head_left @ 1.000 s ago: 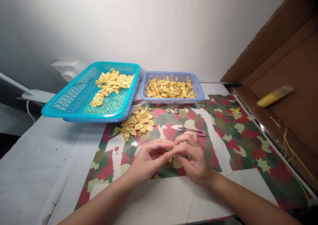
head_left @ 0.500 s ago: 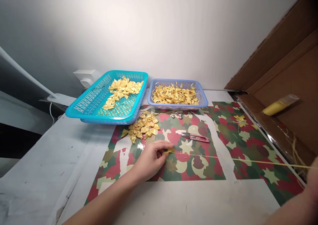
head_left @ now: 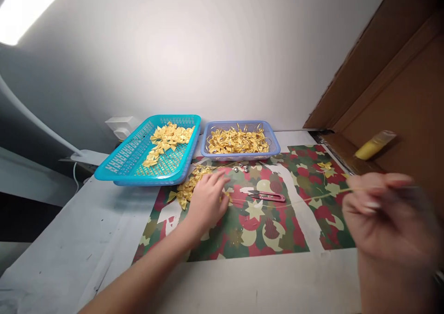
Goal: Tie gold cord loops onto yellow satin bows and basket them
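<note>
My left hand (head_left: 208,197) reaches over the edge of a pile of yellow ribbon bows (head_left: 185,191), its fingers apart and slightly blurred; I see nothing held in it. A yellow bow (head_left: 227,196) shows at its thumb side. From about there, a thin yellow thread (head_left: 319,196) runs slackly to my right hand (head_left: 385,212), which is raised at the right and closed on the thread; motion blurs its fingertips. Pink-handled thread snips (head_left: 267,196) lie between the hands. Small silver bells (head_left: 245,169) and gold wire ties (head_left: 222,165) lie beyond my left hand.
A turquoise basket (head_left: 104,173) holding bows stands at the back left. Beside it, a lilac basket (head_left: 275,145) holds bows with gold ties. A cardboard wall (head_left: 391,83) borders the right, with a yellow tube (head_left: 374,145). Another bow (head_left: 325,165) lies on the patterned sheet (head_left: 222,244).
My left hand has let go of the bow and moved forward to the pile. My right hand has come up and inward from the lower right edge, and the taut thread has slackened.
</note>
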Available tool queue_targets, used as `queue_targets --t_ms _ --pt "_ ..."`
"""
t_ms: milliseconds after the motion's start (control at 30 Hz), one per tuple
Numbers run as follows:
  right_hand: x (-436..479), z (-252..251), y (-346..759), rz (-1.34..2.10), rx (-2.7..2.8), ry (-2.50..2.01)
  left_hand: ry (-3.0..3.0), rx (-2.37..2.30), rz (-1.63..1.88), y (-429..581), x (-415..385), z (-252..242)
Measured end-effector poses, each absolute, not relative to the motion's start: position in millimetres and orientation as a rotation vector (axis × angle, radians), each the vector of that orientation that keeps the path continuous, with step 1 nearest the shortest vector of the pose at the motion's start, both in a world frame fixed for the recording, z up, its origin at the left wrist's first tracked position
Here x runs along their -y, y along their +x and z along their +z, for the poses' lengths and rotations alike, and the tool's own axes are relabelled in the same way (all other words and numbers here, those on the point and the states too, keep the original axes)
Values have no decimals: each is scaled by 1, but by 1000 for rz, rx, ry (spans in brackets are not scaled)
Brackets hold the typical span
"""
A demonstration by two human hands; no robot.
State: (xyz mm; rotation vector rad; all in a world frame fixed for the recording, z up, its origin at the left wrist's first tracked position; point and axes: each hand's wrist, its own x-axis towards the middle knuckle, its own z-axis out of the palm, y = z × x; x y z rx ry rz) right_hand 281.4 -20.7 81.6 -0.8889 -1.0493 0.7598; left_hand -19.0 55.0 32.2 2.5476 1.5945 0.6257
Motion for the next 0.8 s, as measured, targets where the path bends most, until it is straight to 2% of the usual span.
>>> queue_targets --t_ms 133,267,500,800 --pt "-5 104 231 935 1146 -684 2625 -1524 456 0 -103 41" --pt "-6 78 213 1087 1248 -838 2597 -1471 422 13 -125 31" --pt "-29 28 182 1130 1408 -1275 2349 -1435 610 5 -129 18" --pt "-42 17 186 1196 1330 -1335 1647 -1184 865 17 -89 28"
